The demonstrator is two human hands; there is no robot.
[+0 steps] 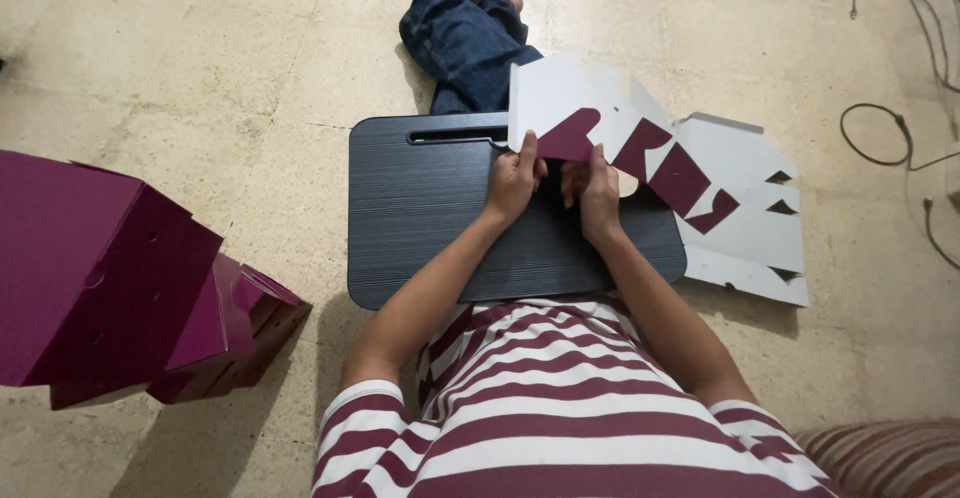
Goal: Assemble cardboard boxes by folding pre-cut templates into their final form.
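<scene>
Hands fold cardboard, fold line hidden

Lap desk left half bare, free to reach. Flat cardboard sheet blocks its right side & floor beyond. Stack of purple boxes crowds far left; cables far right.

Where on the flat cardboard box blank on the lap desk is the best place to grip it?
Probably the near edge of the cardboard blank, from the person's side, where the left hand and right hand pinch a folded flap: thin and flat, it offers only edges.
</scene>
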